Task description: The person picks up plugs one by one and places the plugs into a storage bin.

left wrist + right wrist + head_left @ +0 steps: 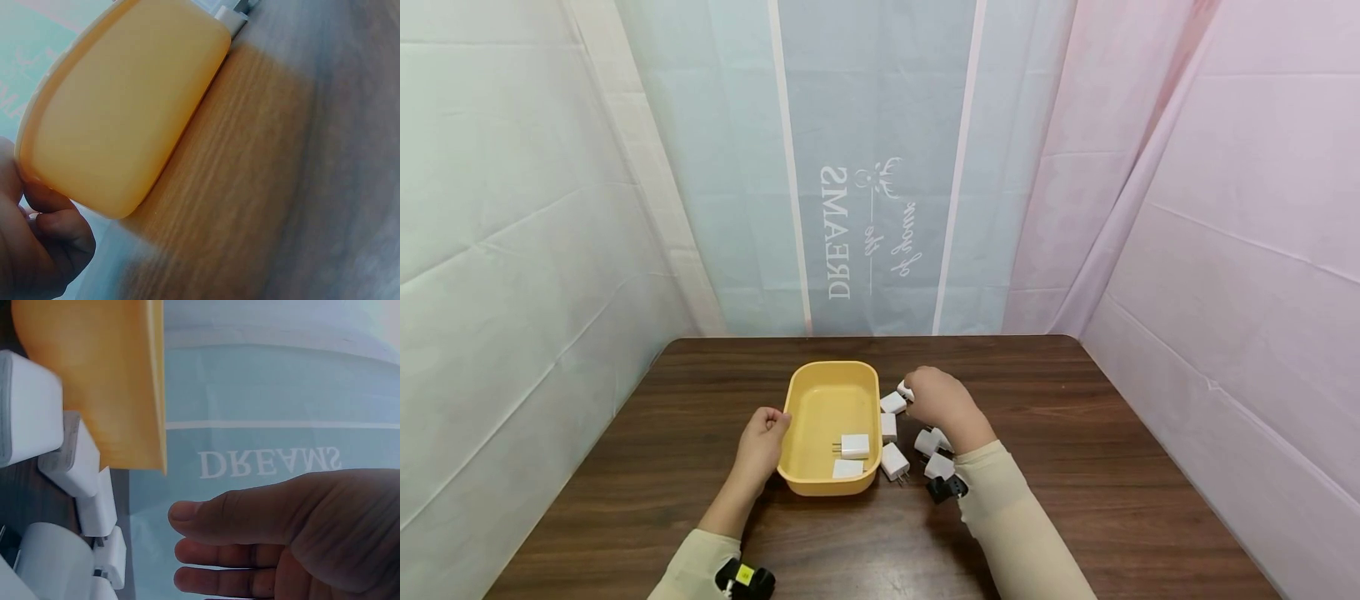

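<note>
A yellow plastic tray [827, 488] stands on the table, and my left hand [760, 446] pinches its left rim between thumb and curled fingers. The tray's outer wall [125, 106] fills much of the left wrist view. Inside it, near the front right, lie two white charger plugs, one [853, 447] with its prongs showing. My right hand [943, 404] is right of the tray, over the far end of a row of white charger plugs [893, 403]. In the right wrist view its thumb and fingers [228, 553] are extended, with nothing visible between them.
Several more charger plugs [939, 467] lie by the right forearm, partly hidden by it; another plug [894, 461] is against the tray's front right corner. The brown wooden table [1060, 433] ends at a printed curtain [880, 108], with white sheets at both sides.
</note>
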Tool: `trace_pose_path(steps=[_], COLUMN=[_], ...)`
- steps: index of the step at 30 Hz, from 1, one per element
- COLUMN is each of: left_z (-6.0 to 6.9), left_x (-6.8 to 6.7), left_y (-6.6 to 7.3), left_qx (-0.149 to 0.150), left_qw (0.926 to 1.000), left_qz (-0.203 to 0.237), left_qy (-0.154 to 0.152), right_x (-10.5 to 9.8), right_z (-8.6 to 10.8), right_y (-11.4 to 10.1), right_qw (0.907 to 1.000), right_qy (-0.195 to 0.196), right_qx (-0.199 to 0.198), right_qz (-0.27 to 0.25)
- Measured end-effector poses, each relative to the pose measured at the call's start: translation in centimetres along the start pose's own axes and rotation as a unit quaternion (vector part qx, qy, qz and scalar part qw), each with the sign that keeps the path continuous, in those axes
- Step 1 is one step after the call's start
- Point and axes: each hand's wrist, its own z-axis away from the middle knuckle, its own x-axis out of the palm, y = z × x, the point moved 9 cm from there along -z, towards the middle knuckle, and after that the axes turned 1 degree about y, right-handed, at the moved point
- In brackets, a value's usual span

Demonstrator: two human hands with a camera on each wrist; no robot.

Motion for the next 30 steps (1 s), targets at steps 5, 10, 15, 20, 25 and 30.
trace_pose_path(steps=[5,10,15,20,25,30], left_z=[0.0,0.0,0.0,0.0,0.0,0.1], left_x=[0.0,0.1,0.0,0.0,0.0,0.0], left_y=[0.0,0.0,0.0,0.0,0.0,0.0], left_qx=[0.002,0.002,0.003,0.003,0.002,0.002], left_qw=[1.0,1.0,1.0,1.0,1.0,1.0], left_qz=[0.002,0.002,0.003,0.003,0.005,0.005], left_qy=[0.001,0.0,0.0,0.0,-0.002,-0.003], right_x=[0.8,1.9,2.6,2.9,3.4,3.8], right_z=[-0.1,-0.5,-0.8,-0.9,-0.9,-0.9], right_y=[1.3,2.7,3.3,3.8,4.2,4.5], right_qw=[0.9993,0.9973,0.9965,0.9954,0.9941,0.9927], right_qy=[-0.009,-0.025,-0.034,-0.036,-0.04,-0.046], right_qx=[0.033,0.067,0.076,0.088,0.1,0.109], right_qz=[-0.013,-0.014,-0.01,-0.005,-0.006,-0.019])
